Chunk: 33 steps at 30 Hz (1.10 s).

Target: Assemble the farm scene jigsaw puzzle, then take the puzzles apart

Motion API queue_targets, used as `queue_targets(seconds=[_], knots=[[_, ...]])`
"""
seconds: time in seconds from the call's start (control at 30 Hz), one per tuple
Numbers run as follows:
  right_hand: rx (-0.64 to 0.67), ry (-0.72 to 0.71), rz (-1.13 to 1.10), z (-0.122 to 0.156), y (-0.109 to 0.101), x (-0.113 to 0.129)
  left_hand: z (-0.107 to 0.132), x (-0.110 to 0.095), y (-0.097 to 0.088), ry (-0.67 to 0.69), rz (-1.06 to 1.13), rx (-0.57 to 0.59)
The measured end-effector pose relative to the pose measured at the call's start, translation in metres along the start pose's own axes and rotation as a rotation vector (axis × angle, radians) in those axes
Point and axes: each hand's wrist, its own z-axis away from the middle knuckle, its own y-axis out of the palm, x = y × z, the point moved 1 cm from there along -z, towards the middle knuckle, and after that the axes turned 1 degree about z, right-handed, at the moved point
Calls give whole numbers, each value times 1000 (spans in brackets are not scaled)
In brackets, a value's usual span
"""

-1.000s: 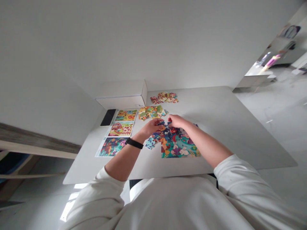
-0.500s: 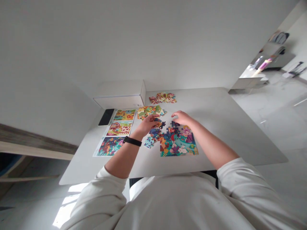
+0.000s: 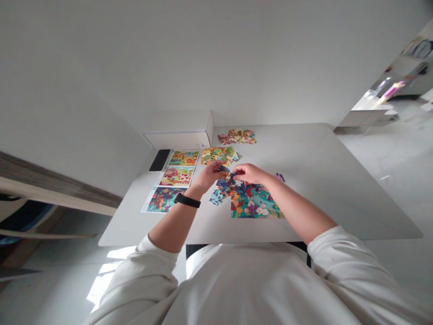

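Printed picture sheets (image 3: 171, 180) line the left side of the bench (image 3: 304, 194). The left hand (image 3: 209, 177) holds a dark blue jigsaw piece (image 3: 223, 169) in a narrow grip. The right hand (image 3: 248, 174), also narrow, sits over the top edge of the part-built jigsaw (image 3: 252, 203) mid-bench; whether it holds a piece, I cannot tell.

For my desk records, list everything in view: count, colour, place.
table: one, white, under everything listed
box: one, white, far edge
phone: one, black, far left
picture sheets: three, multicoloured, column at left
loose puzzle piles: two, multicoloured, far middle
jigsaw puzzle: one, teal and multicoloured, centre
purple piece: one, purple, right of puzzle
wristband: one, black, left wrist
left hand: one, at dark pieces above puzzle
right hand: one, beside left hand
sleeves: two, white, nearest camera
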Motion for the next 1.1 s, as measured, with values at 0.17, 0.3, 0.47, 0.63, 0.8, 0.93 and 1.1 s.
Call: queue_targets(seconds=[0.17,0.3,0.47,0.63,0.8,0.93,1.1], knots=[[40,104,-72,13,-4,-6,-1,9,4,45,-45,-6],[-121,234,225,19,-14,-12,-6,16,3,102,-526,-111],[-302,197,652,33,-15,-9,8,8,15,316,-1111,-125],[-219,34,591,92,-4,-11,59,8,42,387,-1111,279],[-525,340,206,182,-22,-38,102,24,63,426,-1171,400],[-687,627,-281,231,-33,-43,99,36,86,477,-1286,470],[-648,745,-683,240,-28,-18,82,40,110,563,-1404,591]])
